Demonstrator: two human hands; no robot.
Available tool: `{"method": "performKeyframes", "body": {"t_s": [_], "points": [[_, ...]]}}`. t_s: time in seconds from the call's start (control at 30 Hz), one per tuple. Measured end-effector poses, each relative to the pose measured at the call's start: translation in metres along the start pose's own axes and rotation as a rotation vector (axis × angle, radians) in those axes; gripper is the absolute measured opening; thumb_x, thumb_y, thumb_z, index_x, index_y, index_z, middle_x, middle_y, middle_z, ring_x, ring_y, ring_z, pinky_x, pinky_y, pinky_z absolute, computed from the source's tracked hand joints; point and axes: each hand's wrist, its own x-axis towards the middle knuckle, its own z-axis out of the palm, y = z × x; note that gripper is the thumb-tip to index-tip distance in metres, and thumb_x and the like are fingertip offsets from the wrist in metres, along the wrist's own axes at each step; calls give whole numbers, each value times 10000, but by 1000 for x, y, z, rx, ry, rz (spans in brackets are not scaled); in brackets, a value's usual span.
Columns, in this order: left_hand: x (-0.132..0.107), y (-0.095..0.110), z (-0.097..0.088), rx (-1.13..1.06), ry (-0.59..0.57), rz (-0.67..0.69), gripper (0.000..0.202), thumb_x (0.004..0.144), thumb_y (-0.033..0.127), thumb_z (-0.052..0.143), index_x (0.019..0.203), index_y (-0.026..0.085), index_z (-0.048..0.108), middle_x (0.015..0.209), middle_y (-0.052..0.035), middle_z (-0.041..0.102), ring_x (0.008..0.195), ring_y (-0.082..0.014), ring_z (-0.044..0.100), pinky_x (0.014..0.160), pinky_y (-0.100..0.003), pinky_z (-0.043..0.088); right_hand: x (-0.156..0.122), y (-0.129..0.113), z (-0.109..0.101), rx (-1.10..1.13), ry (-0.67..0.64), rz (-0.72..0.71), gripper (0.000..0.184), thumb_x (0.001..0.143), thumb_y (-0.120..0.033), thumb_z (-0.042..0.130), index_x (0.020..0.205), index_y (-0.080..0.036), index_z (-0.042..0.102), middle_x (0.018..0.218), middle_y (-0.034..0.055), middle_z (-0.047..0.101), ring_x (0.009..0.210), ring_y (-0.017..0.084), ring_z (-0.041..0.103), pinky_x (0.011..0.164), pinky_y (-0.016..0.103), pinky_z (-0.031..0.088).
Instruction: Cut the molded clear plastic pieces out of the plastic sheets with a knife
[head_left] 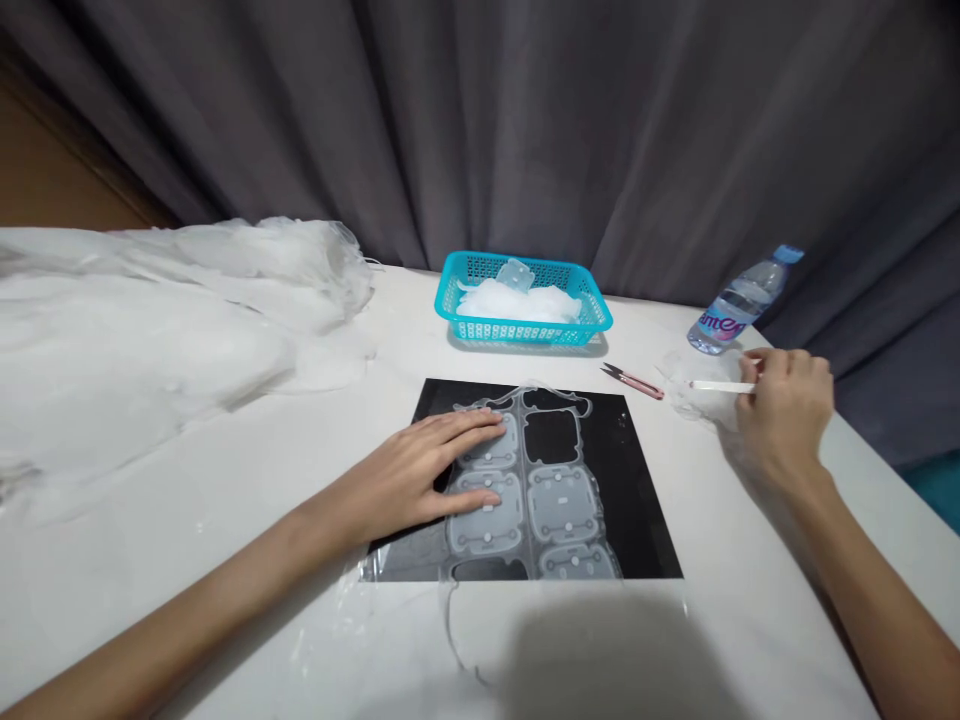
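Note:
My left hand (424, 465) lies flat, fingers stretched, on a translucent molded sheet (564, 505) of rounded-square pieces. Under the sheet is a black mat (641, 510). Two cut-out gaps show in the sheet, one near the top right and one at the bottom left. At the right, my right hand (789, 410) is closed around a slim white stick-like tool (718, 386) pointing left; its kind is unclear. Scraps of clear film (679, 372) lie beneath the tool's tip. Beside them rests a pair of thread snips (637, 384) with pinkish handles.
A turquoise basket (525, 332) behind the mat holds white translucent pieces. A water bottle (739, 305) leans tilted at the back right. Piled translucent sheets (150, 340) cover the table's left side. Grey curtains (517, 130) hang behind the white table (360, 650).

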Motion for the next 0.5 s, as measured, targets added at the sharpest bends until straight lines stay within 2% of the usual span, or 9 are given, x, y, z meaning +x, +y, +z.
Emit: {"method": "performKeyframes", "body": {"t_s": [0.13, 0.3, 0.4, 0.5], "points": [[-3, 0, 1, 16, -5, -9, 725, 981, 663, 608, 1594, 298, 476, 1659, -68, 476, 1494, -341, 493, 1240, -506, 404, 4, 15, -3, -10, 80, 163, 282, 1023, -412, 480, 932, -212, 655, 823, 124, 530, 746, 292, 470, 643, 437, 305], [-4, -1, 0, -9, -34, -33, 708, 1004, 667, 565, 1612, 324, 447, 1688, -30, 431, 1538, -327, 437, 1273, -498, 370, 4, 16, -17, -90, 123, 306, 287, 1000, -372, 442, 1020, -175, 649, 963, 161, 570, 831, 326, 542, 671, 445, 386], [-4, -1, -1, -29, -38, -31, 708, 1002, 675, 562, 1612, 333, 446, 1693, -21, 422, 1544, -325, 427, 1277, -504, 365, 3, 13, -19, -61, 11, 234, 328, 1006, -418, 436, 947, -175, 649, 895, 167, 570, 848, 356, 548, 710, 492, 411], [-4, -1, 0, -15, -40, -13, 746, 993, 696, 559, 1625, 323, 427, 1701, -20, 405, 1549, -332, 417, 1285, -502, 350, 2, -2, -18, 63, -80, 108, 471, 1037, -508, 358, 863, -173, 639, 819, 166, 568, 881, 393, 550, 786, 582, 433]]}}
